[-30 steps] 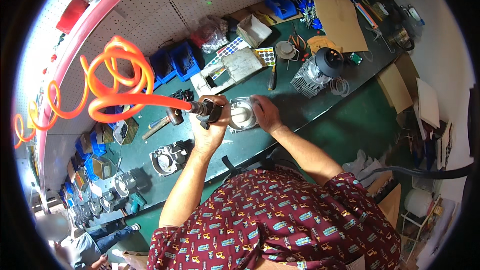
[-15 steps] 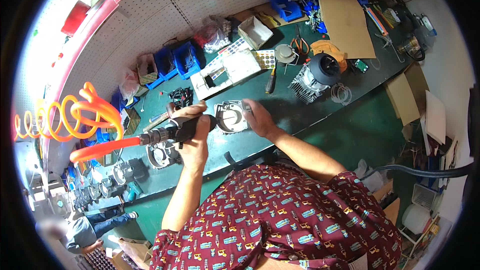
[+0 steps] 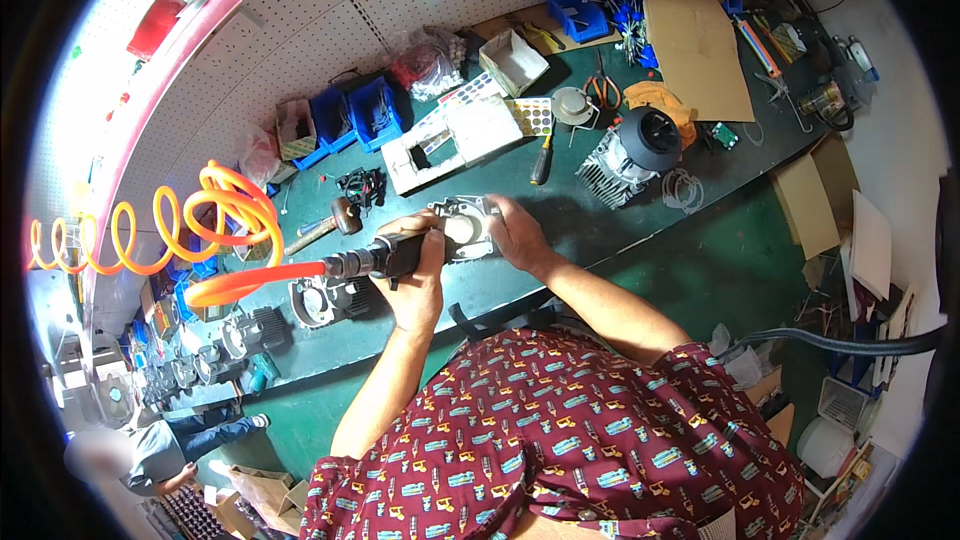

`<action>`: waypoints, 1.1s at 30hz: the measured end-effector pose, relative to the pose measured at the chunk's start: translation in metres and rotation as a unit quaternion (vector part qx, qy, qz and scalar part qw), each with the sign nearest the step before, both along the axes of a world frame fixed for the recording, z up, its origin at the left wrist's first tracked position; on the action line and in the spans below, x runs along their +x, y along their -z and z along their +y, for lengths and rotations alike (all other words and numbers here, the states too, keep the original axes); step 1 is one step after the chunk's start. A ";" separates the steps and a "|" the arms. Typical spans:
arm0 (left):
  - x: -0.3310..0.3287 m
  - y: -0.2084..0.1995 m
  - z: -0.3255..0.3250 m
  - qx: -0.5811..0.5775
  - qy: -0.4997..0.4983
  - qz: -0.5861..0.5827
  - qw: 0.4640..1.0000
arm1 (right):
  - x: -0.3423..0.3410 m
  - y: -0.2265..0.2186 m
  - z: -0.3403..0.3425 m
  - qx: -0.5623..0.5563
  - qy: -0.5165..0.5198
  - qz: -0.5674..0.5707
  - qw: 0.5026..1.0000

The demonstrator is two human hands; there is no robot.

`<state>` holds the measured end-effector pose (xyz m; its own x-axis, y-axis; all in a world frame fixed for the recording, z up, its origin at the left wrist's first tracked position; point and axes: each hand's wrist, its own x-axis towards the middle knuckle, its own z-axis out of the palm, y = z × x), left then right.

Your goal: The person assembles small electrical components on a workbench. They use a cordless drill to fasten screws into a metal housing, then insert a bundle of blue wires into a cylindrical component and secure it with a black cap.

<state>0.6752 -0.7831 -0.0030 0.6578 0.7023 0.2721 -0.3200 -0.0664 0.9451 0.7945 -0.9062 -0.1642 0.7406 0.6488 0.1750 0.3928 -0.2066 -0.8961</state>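
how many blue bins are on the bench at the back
3 clear ones: two side by side against the pegboard, blue bin and blue bin, and a blue bin farther right by the cardboard sheet. More may sit hidden at far left.

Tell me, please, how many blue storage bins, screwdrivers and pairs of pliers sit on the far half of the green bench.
Blue storage bins: 3, two by the pegboard at left and one farther right.
Screwdrivers: 1, black-handled.
Pliers: 1, orange-handled.
Total: 5.
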 end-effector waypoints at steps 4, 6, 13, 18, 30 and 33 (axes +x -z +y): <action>0.000 0.003 -0.004 -0.013 -0.014 -0.023 1.000 | -0.001 -0.004 0.000 -0.009 -0.009 0.025 1.000; 0.000 0.002 -0.003 -0.001 -0.013 -0.010 1.000 | -0.002 -0.006 0.000 -0.011 -0.004 0.023 1.000; 0.003 0.000 -0.002 0.012 -0.001 0.002 1.000 | -0.002 -0.006 0.000 -0.009 0.015 0.032 0.999; 0.015 -0.005 -0.004 0.077 0.107 0.058 0.990 | -0.003 -0.009 0.003 -0.036 0.024 0.026 0.999; 0.032 -0.013 -0.006 0.175 0.224 0.161 0.945 | -0.009 -0.005 0.003 0.031 0.063 -0.068 0.995; 0.032 -0.011 -0.007 0.178 0.221 0.161 0.945 | -0.009 -0.002 0.006 0.020 0.066 -0.089 0.994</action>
<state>0.7076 -0.7901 0.0079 0.9547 0.2408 0.1751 -0.0906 -0.3251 0.9413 0.7858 -0.9006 -0.1623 0.7734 0.5379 0.3353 0.5183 -0.2322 -0.8231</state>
